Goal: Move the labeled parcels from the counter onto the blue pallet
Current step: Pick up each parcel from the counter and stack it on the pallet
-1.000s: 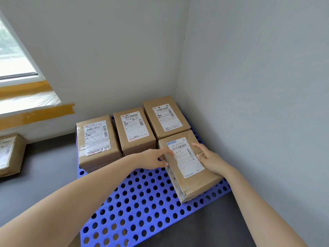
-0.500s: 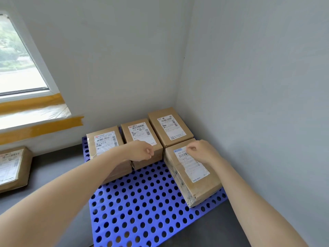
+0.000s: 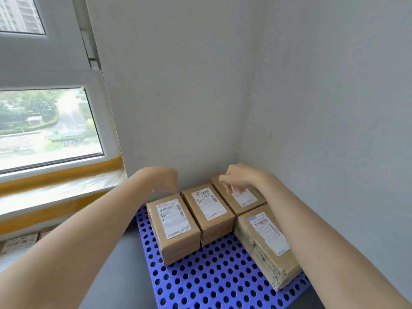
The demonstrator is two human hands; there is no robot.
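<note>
Several brown cardboard parcels with white labels lie on the blue perforated pallet (image 3: pixel 211 277) in the room's corner. Three stand in a back row: a left parcel (image 3: pixel 175 230), a middle parcel (image 3: pixel 209 212) and a right parcel (image 3: pixel 244 198). A fourth parcel (image 3: pixel 268 244) lies in front of the right one, along the right wall. My left hand (image 3: pixel 165 179) hovers above the back of the left parcel, fingers drooping, holding nothing. My right hand (image 3: pixel 236 177) hangs over the back right parcel, loosely curled and empty, hiding part of its label.
More labeled parcels (image 3: pixel 20 241) lie low at the left edge. A window (image 3: pixel 49 128) with a yellow-taped sill (image 3: pixel 60 186) fills the left side. Grey walls close the corner behind and right of the pallet. Grey surface (image 3: pixel 124 275) lies left of the pallet.
Both hands have let go of the front right parcel and lifted up and back over the rear row. The view has tilted upward, showing more of the window and wall.
</note>
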